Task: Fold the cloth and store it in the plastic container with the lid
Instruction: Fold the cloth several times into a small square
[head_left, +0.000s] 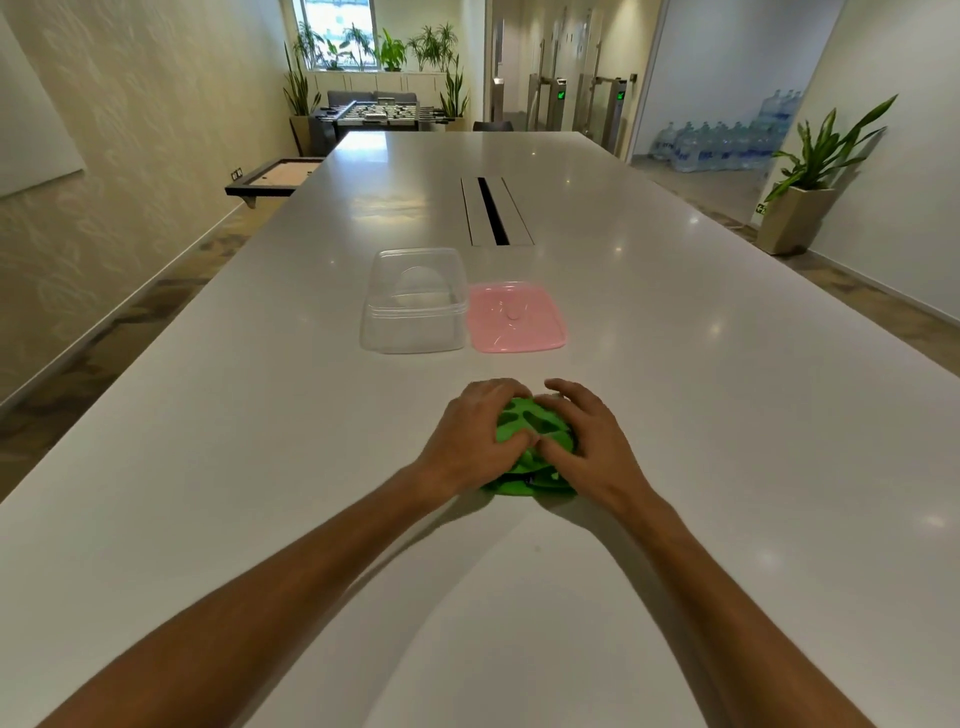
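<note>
Both bare forearms reach straight out over the long glossy white tabletop (675, 322), wrists angled inward so the hands meet. The left hand (475, 441) and right hand (584, 439) are cupped palm-down around a bunched bright green patterned cloth (535, 423), fingers curled over it and thumbs nearly touching on top, pressing it against the tabletop. Farther out, well apart from the hands, sits a clear rectangular plastic container (415, 301), open, with its flat pink plastic lid (516, 317) lying just beside it on the right.
</note>
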